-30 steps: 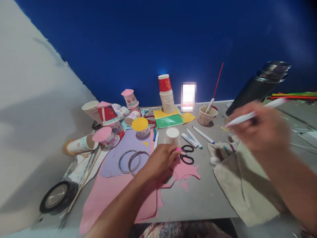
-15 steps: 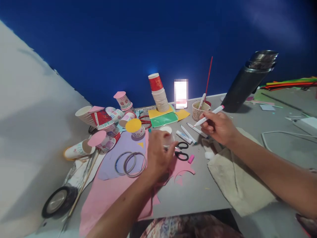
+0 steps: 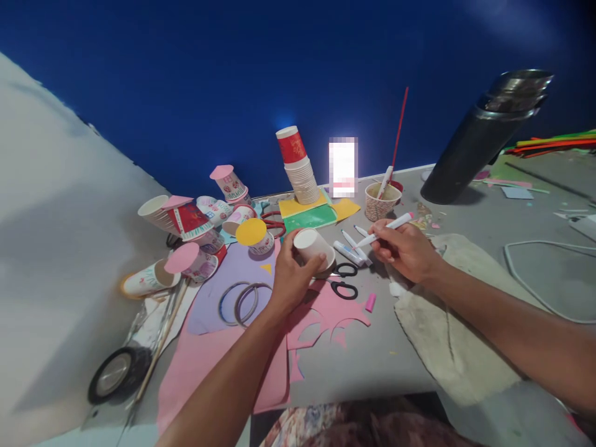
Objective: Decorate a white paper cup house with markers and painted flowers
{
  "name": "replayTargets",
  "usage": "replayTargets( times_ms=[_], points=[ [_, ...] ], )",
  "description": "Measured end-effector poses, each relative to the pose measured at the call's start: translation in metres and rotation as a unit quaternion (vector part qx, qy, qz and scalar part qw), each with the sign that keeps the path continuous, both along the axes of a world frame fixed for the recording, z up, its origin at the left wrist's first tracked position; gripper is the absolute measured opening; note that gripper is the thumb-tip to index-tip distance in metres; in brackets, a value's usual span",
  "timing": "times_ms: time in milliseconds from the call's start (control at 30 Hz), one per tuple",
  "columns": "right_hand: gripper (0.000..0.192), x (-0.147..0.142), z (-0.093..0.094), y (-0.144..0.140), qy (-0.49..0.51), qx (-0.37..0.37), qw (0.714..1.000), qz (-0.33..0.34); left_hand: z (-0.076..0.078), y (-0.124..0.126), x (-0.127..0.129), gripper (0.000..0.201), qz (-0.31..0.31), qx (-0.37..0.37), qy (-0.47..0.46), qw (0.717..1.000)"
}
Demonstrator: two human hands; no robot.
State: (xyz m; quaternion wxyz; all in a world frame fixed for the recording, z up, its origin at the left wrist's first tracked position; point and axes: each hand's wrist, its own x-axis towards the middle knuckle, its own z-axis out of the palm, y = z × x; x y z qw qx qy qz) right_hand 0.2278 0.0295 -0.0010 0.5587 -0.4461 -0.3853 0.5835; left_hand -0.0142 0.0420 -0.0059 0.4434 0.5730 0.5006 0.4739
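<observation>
My left hand (image 3: 297,270) is closed around a plain white paper cup (image 3: 311,244), tipped with its closed base toward me. Held in my right hand (image 3: 404,248) is a white marker pen (image 3: 382,231) with a pink end, its tip pointing left toward the cup. Black-handled scissors (image 3: 345,289) lie just right of the cup. Behind them rest several white markers (image 3: 348,253). A pink marker cap (image 3: 370,303) sits nearby on the table. Cut pink paper scraps (image 3: 335,307) lie below the cup.
Decorated paper cups (image 3: 195,264) with paper tops crowd the left. A tall cup stack (image 3: 302,177) stands at the back, beside a patterned pot (image 3: 382,203). The black flask (image 3: 484,143) leans right; a beige cloth (image 3: 460,329) lies under my right forearm. Two bangles (image 3: 238,304) rest on purple paper.
My left hand has gripped the white cup and turned it so its base shows. My right hand has moved slightly left and lower with the marker. The view has shifted a little.
</observation>
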Motion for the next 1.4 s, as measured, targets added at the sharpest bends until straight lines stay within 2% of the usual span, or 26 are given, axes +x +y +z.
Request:
replayTargets(
  times_ms=[67, 167, 233, 300, 400, 533, 733, 900, 1033, 1267, 1400],
  points=[
    [0.047, -0.004, 0.008, -0.006, -0.027, 0.02, 0.999, 0.004, 0.006, -0.002, -0.002, 0.061, -0.013, -0.072, -0.15, 0.986],
    [0.042, -0.012, 0.031, -0.015, -0.073, 0.064, 0.995, 0.015, 0.015, -0.007, -0.003, 0.061, -0.069, -0.204, -0.296, 0.931],
    [0.037, -0.02, 0.047, -0.019, -0.14, 0.116, 0.983, 0.029, 0.019, -0.009, -0.002, 0.062, -0.085, -0.256, -0.342, 0.9],
    [0.033, -0.03, 0.058, -0.022, -0.192, 0.164, 0.967, 0.047, 0.02, -0.011, -0.002, 0.06, -0.087, -0.279, -0.367, 0.883],
    [0.032, -0.042, 0.058, -0.025, -0.258, 0.211, 0.943, 0.029, 0.017, -0.013, -0.002, 0.053, -0.085, -0.3, -0.372, 0.874],
    [0.03, -0.05, 0.041, -0.032, -0.278, 0.226, 0.933, -0.019, 0.008, -0.016, -0.001, 0.05, -0.052, -0.314, -0.371, 0.872],
    [0.029, -0.05, 0.027, -0.038, -0.273, 0.224, 0.934, 0.052, 0.003, -0.018, 0.002, 0.048, -0.043, -0.297, -0.358, 0.884],
    [0.032, -0.049, 0.023, -0.038, -0.258, 0.216, 0.939, 0.066, 0.002, -0.019, 0.002, 0.051, -0.058, -0.283, -0.347, 0.892],
    [0.035, -0.046, 0.024, -0.037, -0.284, 0.246, 0.925, 0.061, -0.001, -0.019, 0.002, 0.05, -0.06, -0.271, -0.354, 0.893],
    [0.014, -0.045, 0.025, -0.033, -0.279, 0.348, 0.891, 0.08, 0.001, -0.02, 0.002, 0.054, -0.054, -0.256, -0.365, 0.894],
    [0.006, -0.047, 0.024, -0.032, -0.283, 0.365, 0.884, 0.067, 0.0, -0.02, 0.003, 0.057, -0.056, -0.249, -0.366, 0.895]
  ],
)
